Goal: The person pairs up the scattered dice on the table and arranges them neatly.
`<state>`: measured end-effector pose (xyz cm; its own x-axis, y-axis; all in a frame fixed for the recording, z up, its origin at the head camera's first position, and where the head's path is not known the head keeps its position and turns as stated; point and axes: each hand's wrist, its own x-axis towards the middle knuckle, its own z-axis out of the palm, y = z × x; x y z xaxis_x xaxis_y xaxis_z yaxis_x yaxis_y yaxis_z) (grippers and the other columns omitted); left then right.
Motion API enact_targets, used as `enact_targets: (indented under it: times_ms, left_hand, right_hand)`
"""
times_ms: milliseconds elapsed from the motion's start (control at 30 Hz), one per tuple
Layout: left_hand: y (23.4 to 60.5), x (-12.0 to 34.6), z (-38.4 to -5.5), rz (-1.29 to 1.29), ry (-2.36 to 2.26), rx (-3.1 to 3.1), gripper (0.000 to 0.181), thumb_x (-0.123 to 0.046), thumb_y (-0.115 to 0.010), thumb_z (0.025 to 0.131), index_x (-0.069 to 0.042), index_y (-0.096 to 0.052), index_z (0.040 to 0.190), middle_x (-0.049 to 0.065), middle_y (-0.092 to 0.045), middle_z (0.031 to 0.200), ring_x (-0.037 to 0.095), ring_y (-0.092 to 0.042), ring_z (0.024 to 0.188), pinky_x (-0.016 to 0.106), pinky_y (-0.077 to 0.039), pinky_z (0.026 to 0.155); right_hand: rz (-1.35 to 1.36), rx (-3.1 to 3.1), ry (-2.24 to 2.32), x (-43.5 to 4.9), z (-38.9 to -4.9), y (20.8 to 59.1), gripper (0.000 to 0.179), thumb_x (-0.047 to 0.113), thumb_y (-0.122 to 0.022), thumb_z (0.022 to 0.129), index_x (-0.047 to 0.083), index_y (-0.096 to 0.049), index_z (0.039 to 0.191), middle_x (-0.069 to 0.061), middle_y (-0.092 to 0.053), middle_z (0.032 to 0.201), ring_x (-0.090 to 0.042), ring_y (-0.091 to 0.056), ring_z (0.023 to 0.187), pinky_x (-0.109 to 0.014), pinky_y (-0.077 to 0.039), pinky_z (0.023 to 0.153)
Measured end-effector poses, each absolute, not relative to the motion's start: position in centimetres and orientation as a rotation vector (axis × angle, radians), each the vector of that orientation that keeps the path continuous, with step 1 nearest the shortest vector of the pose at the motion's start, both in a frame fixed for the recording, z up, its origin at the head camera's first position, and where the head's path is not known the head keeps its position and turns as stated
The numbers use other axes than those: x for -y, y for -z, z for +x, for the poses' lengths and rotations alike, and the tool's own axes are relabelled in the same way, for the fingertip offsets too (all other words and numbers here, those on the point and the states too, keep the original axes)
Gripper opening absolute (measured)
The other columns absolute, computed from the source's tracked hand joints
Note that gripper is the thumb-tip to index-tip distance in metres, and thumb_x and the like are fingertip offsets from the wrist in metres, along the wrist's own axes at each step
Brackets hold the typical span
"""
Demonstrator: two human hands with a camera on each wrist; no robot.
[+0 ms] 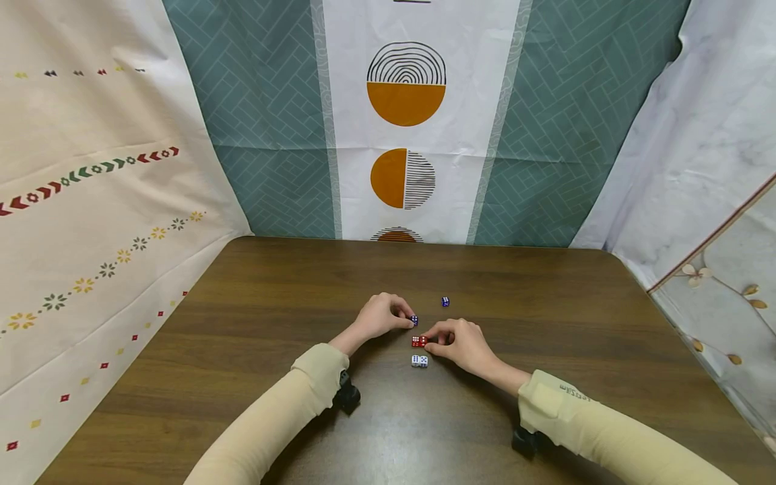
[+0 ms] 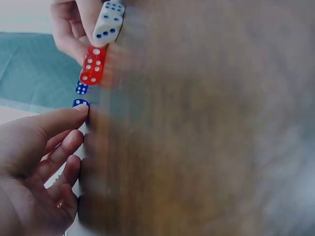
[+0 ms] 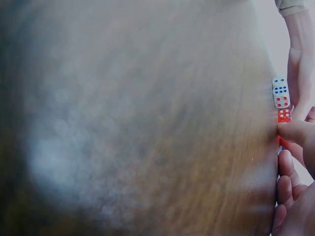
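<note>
My left hand (image 1: 378, 315) pinches a blue die (image 1: 415, 320) between thumb and fingertips at the table's middle. Just nearer to me, two red dice (image 1: 415, 341) sit side by side. Thumb and fingers of my right hand (image 1: 462, 343) pinch the right-hand red die (image 1: 424, 341), partly covering it in the right wrist view. Below the red pair, two white dice (image 1: 419, 361) with blue pips stand side by side, touched by neither hand. Farther back and to the right lies a second blue die (image 1: 445, 302), apart from both hands.
The dark wooden table (image 1: 291, 269) extends around the dice. A teal and white patterned curtain (image 1: 267, 135) hangs behind its far edge, with light cloths at left and right. Black wrist cameras (image 1: 347, 394) sit under both sleeves.
</note>
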<state>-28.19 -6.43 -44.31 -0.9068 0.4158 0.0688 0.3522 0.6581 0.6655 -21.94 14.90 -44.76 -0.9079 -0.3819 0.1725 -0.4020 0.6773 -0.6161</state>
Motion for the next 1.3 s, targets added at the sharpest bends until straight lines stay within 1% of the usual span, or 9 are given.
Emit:
enact_targets:
  times_ms: [567,867,1100,1300]
  left_hand:
    - [44.54,6.29,-27.67,0.687,-1.098,-2.768,0.010,-0.018,-0.081,0.082,-0.014,-0.077,0.090,-0.002,-0.068,0.080,0.007,-0.054,0.071,0.021,-0.041,0.065]
    - [44.41,6.34,-27.59,0.717,-1.094,-2.766,0.010,-0.017,-0.081,0.082,-0.013,-0.077,0.089,0.000,-0.068,0.081,0.007,-0.054,0.071,0.020,-0.042,0.065]
    - [44.43,6.29,-27.57,0.714,-1.098,-2.769,0.010,-0.017,-0.082,0.081,-0.013,-0.077,0.089,0.000,-0.068,0.081,0.006,-0.054,0.072,0.020,-0.042,0.066]
    - [44.51,6.29,-27.56,0.699,-1.105,-2.758,0.010,-0.018,-0.081,0.082,-0.013,-0.077,0.090,-0.001,-0.068,0.081,0.007,-0.054,0.072,0.021,-0.042,0.065]
  right_hand:
    - [0.670,2.846,-1.064,-14.93,-21.95,44.79,0.010,0.024,-0.078,0.085,0.024,-0.078,0.095,0.009,-0.057,0.068,-0.004,-0.047,0.058,-0.020,-0.036,0.057]
    - [0.646,2.860,-1.054,-14.91,-21.97,44.78,0.010,0.025,-0.078,0.085,0.026,-0.077,0.095,0.012,-0.057,0.067,-0.004,-0.047,0.059,-0.025,-0.034,0.065]
    - [0.650,2.852,-1.057,-14.95,-22.01,44.81,0.009,0.026,-0.078,0.084,0.026,-0.077,0.093,0.011,-0.057,0.068,-0.003,-0.047,0.059,-0.022,-0.036,0.060]
    - [0.649,2.852,-1.063,-14.96,-22.08,44.95,0.010,0.025,-0.079,0.084,0.026,-0.077,0.094,0.011,-0.057,0.068,-0.003,-0.047,0.058,-0.021,-0.036,0.058]
